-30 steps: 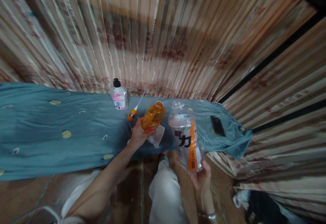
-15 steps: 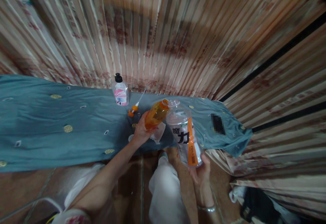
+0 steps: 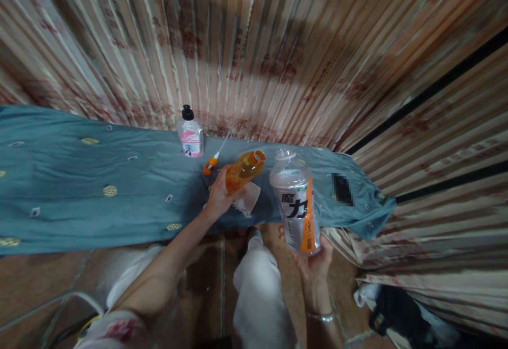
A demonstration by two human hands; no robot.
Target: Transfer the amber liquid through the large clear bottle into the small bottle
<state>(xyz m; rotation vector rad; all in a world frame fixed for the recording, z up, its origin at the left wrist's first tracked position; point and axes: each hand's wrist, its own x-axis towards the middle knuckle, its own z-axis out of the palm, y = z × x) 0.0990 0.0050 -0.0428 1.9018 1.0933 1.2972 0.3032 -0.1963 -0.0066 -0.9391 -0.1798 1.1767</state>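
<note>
My left hand (image 3: 219,194) is wrapped round an orange see-through bottle (image 3: 243,171), which tilts with its uncapped mouth to the upper right. In my right hand (image 3: 315,261) is a large clear plastic bottle (image 3: 297,206) with a silver and orange label, gripped near its base and held nearly upright. Its mouth is uncapped too. A gap separates the two bottles. An orange pump head (image 3: 210,165) with a thin tube lies on the cloth beyond my left hand. Behind it stands a clear bottle (image 3: 191,134) with a pink label and black cap.
A teal patterned cloth (image 3: 138,190) covers the long surface. A white tissue (image 3: 250,199) lies beneath the orange bottle. To the right is a dark pixelated object (image 3: 342,189). Pleated curtains (image 3: 222,47) hang behind and on the right. Dark items (image 3: 400,312) rest on the tiled floor.
The two bottle mouths, close together before, have moved apart. The clear bottle has shifted right and become more upright in my right hand. The orange bottle remains tilted in my left hand.
</note>
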